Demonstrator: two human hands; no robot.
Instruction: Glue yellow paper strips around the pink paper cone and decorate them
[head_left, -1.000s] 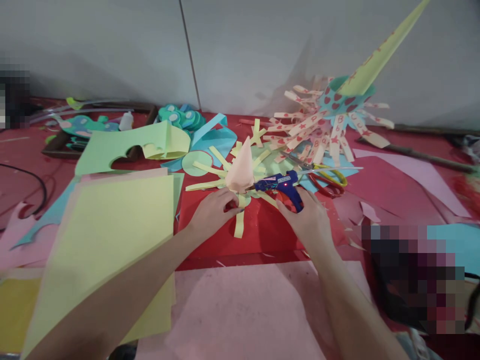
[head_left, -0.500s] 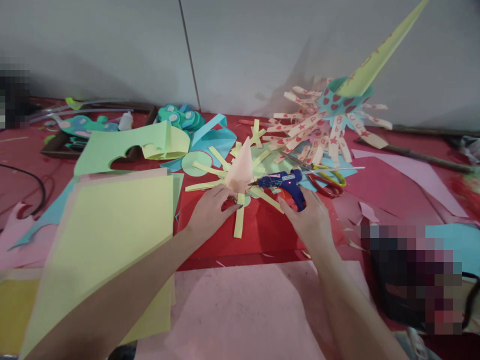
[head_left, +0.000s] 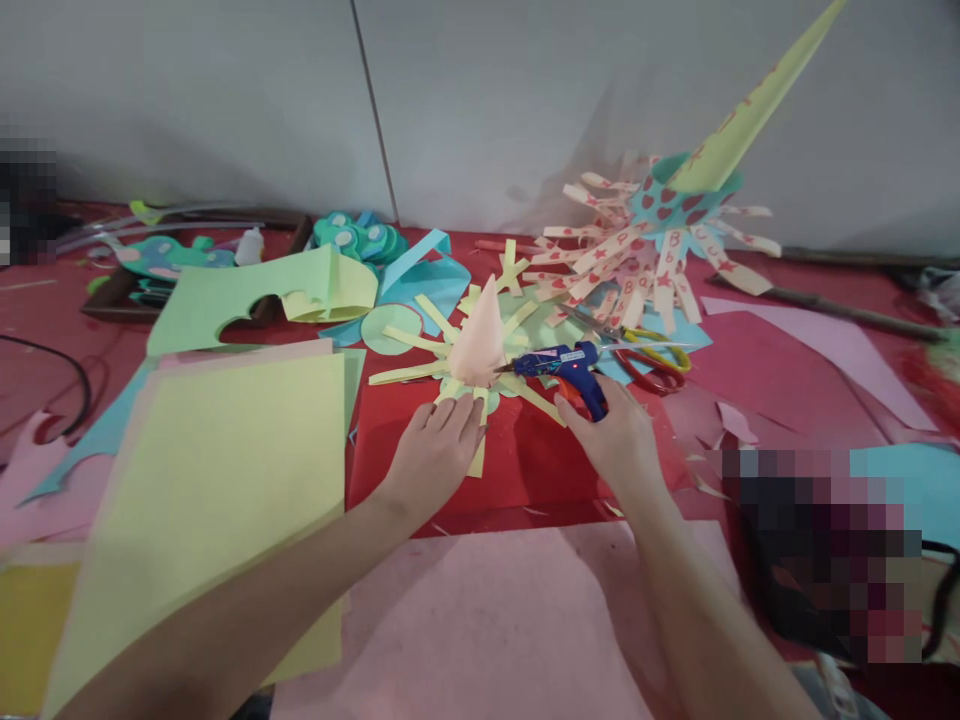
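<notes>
A pale pink paper cone [head_left: 480,335] stands upright amid yellow paper strips [head_left: 409,374] that spread out like rays over red paper [head_left: 555,470]. My right hand [head_left: 619,430] is wrapped round the handle of a blue glue gun [head_left: 562,362], whose nozzle points left at the cone's lower right edge. My left hand [head_left: 439,450] lies palm down just below the cone, its fingertips together on the base of the strips. Whatever sits under those fingers is hidden.
Scissors [head_left: 649,360] lie right of the glue gun. Stacked yellow sheets [head_left: 225,480] are at the left, pink paper [head_left: 480,620] in front. A decorated paper piece with a tall cone [head_left: 675,205] stands at the back right. Green shapes [head_left: 360,237] and a wooden tray [head_left: 112,305] are behind.
My left hand has turned palm down, its fingers moving from the cone's lower left edge onto the strips below. The clear glue stick behind the gun shows shorter. My right hand has barely moved.
</notes>
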